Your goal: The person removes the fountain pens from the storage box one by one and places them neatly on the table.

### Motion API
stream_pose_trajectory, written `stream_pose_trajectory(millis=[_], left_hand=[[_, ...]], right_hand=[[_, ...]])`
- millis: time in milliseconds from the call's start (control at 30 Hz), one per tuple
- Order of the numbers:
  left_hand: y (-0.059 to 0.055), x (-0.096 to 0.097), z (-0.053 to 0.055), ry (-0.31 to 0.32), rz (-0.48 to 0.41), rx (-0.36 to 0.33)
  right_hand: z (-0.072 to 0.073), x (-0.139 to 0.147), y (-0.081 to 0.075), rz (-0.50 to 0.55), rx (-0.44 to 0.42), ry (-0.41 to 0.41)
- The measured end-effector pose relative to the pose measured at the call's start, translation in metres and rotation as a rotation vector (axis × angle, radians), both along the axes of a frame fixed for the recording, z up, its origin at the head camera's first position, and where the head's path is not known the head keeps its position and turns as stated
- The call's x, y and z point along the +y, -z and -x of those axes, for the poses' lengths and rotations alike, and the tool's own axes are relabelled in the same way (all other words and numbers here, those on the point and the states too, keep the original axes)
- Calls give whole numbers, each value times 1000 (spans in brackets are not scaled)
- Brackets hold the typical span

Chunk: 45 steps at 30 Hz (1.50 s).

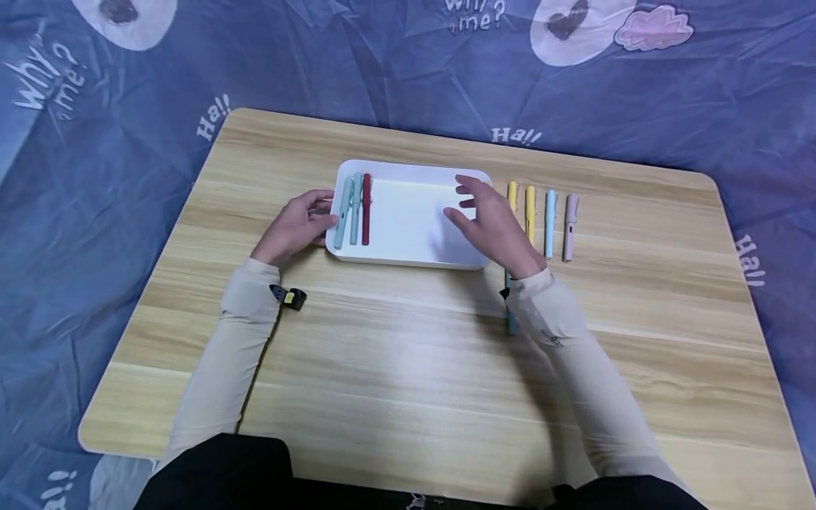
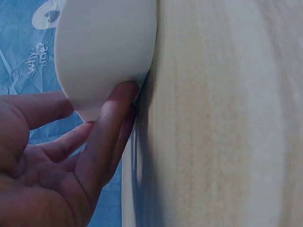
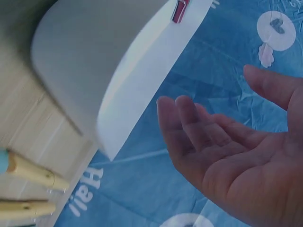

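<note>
A white tray lies on the table, with two pale teal pens and a dark red pen side by side at its left end. My left hand grips the tray's left end, thumb at the rim. In the left wrist view, fingers curl against the tray's outer wall. Above the tray's right end, my right hand hovers with fingers spread and holds nothing. The right wrist view has that hand apart from the tray's wall.
Right of the tray lie two yellow pens, a light blue pen and a lilac pen, roughly parallel. Another teal pen is partly hidden beneath my right wrist. Blue printed cloth surrounds the wooden table.
</note>
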<state>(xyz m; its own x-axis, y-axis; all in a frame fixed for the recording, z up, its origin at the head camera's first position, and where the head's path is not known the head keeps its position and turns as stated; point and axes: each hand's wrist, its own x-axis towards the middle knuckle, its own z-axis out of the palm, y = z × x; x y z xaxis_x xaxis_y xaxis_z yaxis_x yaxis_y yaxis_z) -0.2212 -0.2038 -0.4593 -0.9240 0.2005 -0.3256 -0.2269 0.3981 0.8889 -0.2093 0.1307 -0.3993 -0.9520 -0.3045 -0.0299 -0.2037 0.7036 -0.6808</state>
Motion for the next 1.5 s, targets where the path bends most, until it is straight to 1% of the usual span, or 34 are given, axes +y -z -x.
stream_pose_trajectory(millis=[367,633,867,1133,1367,1500], left_hand=[[0,2,-1,6,-23,14],[0,2,0,-1,-29,5],[0,3,1,5,-17,11],[0,2,0,5,-19,9],[1,1,1,1,-25,5],[0,1,1,0,-31,2]], right_hand=[[8,-30,9,14,-86,-15],[12,-53,7,17,-129,-25],[16,-65,9,9,-175,-23],[21,-81,14,-36,-215,-18],[23,-98,20,-96,-290,-24],[24,-106,23,-111,-308,-29]])
